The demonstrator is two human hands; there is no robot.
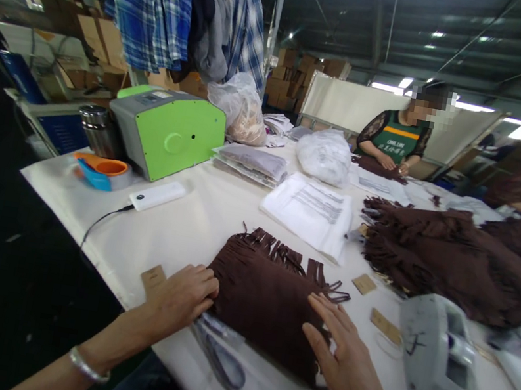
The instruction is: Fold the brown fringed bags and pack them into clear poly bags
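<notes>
At the lower centre of the frame, one brown fringed cloth (268, 296) lay on the white table (220, 195) as a compact, flat bundle, its fringe pointing towards the upper right; the folding looked largely done, though the fringe was uneven and no wrapping covered the top; whether any tag was fastened to it could not be told. The left hand (186, 296) had its fingers curled together, clamped on the bundle's left end; the right hand (340, 345) had its fingers extended, thumb apart from them, against the right end, gripping nothing. Right of centre, a heap of brown fringed cloths (450, 253) was not yet folded; its pieces overlapped too much to count. Three tan tags lay loose about the bundle: a left tag (153, 278) beside the left hand, an upper tag (364, 283) and a lower tag (386, 326) to the right; one grey dispenser (432, 363) stood at lower right; one stack of white plastic sheets (308, 211) lay above centre; one green machine (177, 138) stood at upper left, beside one metal flask (101, 132); at upper right, one co-worker (394, 141) touched brown fabric.
</notes>
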